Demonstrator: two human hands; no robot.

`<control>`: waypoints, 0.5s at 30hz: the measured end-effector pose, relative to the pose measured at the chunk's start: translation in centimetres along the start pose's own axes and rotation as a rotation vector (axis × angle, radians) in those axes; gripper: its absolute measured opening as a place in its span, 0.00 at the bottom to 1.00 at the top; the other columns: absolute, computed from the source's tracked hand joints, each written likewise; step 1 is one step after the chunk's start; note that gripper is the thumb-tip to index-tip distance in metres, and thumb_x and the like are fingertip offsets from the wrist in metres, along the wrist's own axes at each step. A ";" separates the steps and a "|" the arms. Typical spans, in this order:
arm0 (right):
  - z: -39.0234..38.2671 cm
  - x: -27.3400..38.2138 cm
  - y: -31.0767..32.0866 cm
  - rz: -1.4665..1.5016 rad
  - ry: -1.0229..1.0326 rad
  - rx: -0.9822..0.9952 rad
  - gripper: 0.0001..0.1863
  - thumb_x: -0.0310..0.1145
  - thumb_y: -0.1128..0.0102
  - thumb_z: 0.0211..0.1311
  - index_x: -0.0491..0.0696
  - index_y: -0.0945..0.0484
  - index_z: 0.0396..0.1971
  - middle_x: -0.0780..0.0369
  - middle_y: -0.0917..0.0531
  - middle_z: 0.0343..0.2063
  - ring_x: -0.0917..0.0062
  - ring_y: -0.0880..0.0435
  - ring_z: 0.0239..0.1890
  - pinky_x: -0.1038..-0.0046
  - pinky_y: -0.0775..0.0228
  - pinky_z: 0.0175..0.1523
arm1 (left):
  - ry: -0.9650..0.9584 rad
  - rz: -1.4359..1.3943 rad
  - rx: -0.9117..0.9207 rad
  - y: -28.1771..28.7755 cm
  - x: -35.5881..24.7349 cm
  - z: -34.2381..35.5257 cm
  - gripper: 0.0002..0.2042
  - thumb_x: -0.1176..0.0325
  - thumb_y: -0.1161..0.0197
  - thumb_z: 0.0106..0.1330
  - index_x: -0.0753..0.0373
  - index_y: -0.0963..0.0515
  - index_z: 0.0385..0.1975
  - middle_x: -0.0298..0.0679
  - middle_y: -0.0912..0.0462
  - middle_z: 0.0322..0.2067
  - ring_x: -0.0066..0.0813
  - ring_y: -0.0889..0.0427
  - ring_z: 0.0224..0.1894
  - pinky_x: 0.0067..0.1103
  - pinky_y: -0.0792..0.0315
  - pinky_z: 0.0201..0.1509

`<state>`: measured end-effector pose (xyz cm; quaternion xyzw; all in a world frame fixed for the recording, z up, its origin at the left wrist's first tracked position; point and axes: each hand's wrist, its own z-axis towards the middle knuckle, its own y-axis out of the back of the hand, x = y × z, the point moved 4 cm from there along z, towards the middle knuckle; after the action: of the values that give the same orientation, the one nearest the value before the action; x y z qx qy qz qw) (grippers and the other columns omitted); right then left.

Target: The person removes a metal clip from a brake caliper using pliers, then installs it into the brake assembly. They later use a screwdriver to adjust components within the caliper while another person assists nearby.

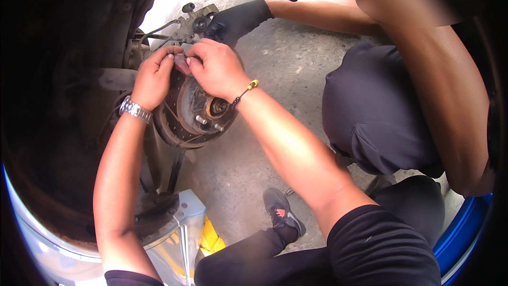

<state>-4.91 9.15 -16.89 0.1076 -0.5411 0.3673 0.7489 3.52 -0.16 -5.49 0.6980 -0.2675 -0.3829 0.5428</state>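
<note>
My left hand (153, 78), with a metal watch at the wrist, and my right hand (218, 66), with a beaded bracelet, meet at the top edge of a drilled brake disc (168, 121). Between their pinched fingers is a flat grey and reddish brake pad (181, 64), largely covered by the fingertips. The hub (218, 107) with its studs faces right below my right hand. Just above my hands sits the brake caliper (199, 23); a co-worker's black-gloved hand (235, 23) grips it from the right.
The dark wheel well (63, 74) fills the left side. A co-worker's bent knee (381, 111) and arm crowd the right. A shoe (284, 214) rests on the concrete floor (227, 180). Something yellow (211, 239) lies at the lower left, and a blue curved rim (465, 225) at the lower right.
</note>
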 end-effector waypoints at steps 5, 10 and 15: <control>0.2 -0.3 0.1 0.046 -0.017 0.030 0.05 0.30 0.39 0.56 0.46 0.18 0.30 0.56 0.17 0.31 0.59 0.16 0.36 0.62 0.25 0.43 | 0.066 -0.190 0.089 -0.1 1.1 0.7 0.15 0.71 0.55 0.72 0.69 0.23 0.50 0.38 0.18 0.46 0.23 0.23 0.49 0.20 0.32 0.57; 0.1 -0.7 -0.5 0.111 -0.183 0.055 0.07 0.32 0.39 0.59 0.45 0.17 0.32 0.55 0.15 0.32 0.62 0.15 0.37 0.66 0.24 0.43 | 0.072 -0.232 0.056 -0.3 0.9 0.5 0.15 0.71 0.54 0.70 0.69 0.23 0.49 0.38 0.18 0.43 0.22 0.22 0.46 0.20 0.30 0.55; -0.1 -0.6 -0.3 0.192 -0.221 0.063 0.08 0.32 0.39 0.60 0.45 0.17 0.35 0.56 0.14 0.33 0.65 0.13 0.37 0.69 0.24 0.44 | 0.161 -0.410 0.076 -0.3 1.0 0.6 0.15 0.71 0.53 0.70 0.69 0.22 0.50 0.38 0.18 0.43 0.23 0.22 0.47 0.20 0.32 0.58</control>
<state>-4.73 8.67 -17.38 0.1184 -0.6164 0.4400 0.6422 3.58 -1.21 -6.07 0.7860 -0.0900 -0.4177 0.4468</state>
